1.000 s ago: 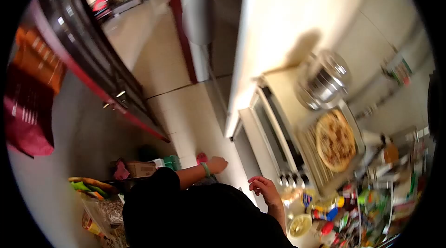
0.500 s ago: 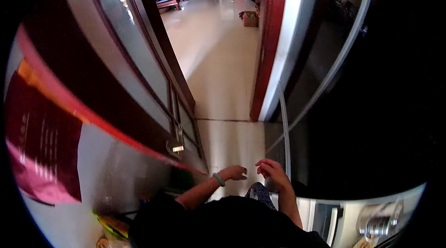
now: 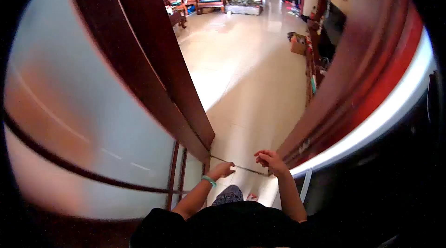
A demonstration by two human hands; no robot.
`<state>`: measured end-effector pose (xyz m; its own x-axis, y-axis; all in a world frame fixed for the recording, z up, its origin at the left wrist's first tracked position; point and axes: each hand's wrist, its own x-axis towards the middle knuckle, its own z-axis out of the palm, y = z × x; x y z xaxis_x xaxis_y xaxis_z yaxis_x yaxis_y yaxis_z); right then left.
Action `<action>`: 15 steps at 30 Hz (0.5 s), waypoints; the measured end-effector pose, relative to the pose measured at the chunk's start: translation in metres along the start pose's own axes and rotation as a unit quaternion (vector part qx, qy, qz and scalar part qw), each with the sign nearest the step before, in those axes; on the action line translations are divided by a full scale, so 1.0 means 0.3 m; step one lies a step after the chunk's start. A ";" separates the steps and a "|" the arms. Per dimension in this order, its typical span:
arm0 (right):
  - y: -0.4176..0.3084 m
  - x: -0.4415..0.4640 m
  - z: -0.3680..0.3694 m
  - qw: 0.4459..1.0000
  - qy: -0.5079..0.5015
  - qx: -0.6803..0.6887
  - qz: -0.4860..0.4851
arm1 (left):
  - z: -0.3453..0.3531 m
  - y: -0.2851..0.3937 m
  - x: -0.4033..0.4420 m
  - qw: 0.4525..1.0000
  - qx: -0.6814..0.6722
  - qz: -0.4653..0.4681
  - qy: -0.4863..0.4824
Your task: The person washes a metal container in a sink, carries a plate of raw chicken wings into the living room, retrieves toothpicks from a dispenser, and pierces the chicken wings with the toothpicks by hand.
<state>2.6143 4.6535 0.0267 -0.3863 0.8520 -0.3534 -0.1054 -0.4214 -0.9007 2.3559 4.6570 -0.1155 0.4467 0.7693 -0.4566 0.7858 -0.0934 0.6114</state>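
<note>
My left hand (image 3: 221, 170), with a pale green bangle (image 3: 209, 181) on its wrist, hangs low in front of my body. Its fingers are loosely bent with a gap at the tips, and nothing shows in them. To its right, my right hand (image 3: 271, 160) is raised slightly higher near the right door frame (image 3: 320, 127), apart from it as far as I can see. Its fingers are half curled and spread, holding nothing visible. Below the hands, a patterned trouser leg (image 3: 228, 195) shows over the tiled floor (image 3: 251, 108).
A dark wooden door with frosted glass panes (image 3: 121, 141) stands at my left. A dark threshold line (image 3: 251, 170) crosses the doorway. Beyond are wooden chairs (image 3: 211, 4) at the back, a cardboard box (image 3: 298, 45) and a long cabinet (image 3: 312, 69) along the right wall.
I have moved forward into the doorway; the threshold is now just by my hands. The room beyond looks nearer, and the red bag at left is out of view. Both hands remain empty.
</note>
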 end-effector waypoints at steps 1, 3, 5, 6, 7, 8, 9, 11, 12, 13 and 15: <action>-0.032 0.071 -0.035 1.000 -0.010 -0.006 -0.007 | -0.018 -0.060 0.054 0.999 -0.017 -0.006 0.043; -0.105 0.235 -0.141 0.999 -0.037 0.001 -0.001 | -0.051 -0.150 0.138 0.982 -0.142 -0.016 0.125; -0.132 0.402 -0.258 0.998 -0.061 0.006 0.004 | -0.100 -0.166 0.199 0.974 -0.160 -0.027 0.160; -0.137 0.500 -0.300 0.998 -0.067 0.005 0.009 | -0.133 -0.172 0.230 0.968 -0.172 -0.034 0.179; -0.134 0.595 -0.338 0.997 -0.071 0.006 0.011 | -0.098 -0.349 0.361 0.960 -0.257 -0.043 0.099; -0.126 0.692 -0.394 0.997 -0.079 0.000 0.010 | -0.064 -0.527 0.492 0.939 -0.337 -0.067 0.018; -0.130 0.796 -0.465 0.997 -0.069 0.012 0.040 | -0.035 -0.697 0.621 0.909 -0.401 -0.100 -0.057; -0.202 0.969 -0.556 0.994 -0.024 0.020 0.101 | -0.284 -0.525 0.770 0.947 -0.275 -0.141 -0.088; -0.221 1.051 -0.626 0.994 -0.001 0.026 0.105 | -0.422 -0.439 0.855 0.961 -0.222 -0.144 -0.084; -0.247 1.143 -0.705 0.993 0.019 0.031 0.108 | -0.534 -0.365 0.956 0.974 -0.179 -0.126 -0.063; -0.285 1.112 -0.764 0.990 0.070 0.031 0.116 | -0.630 -0.250 1.109 0.994 -0.095 -0.045 0.033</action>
<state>2.7045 5.0449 -0.0720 -0.2755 0.7634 -0.5842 -0.0872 -0.6250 -0.7757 2.3648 5.0394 -0.1910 0.3441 0.8097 -0.4753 0.7232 0.0943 0.6842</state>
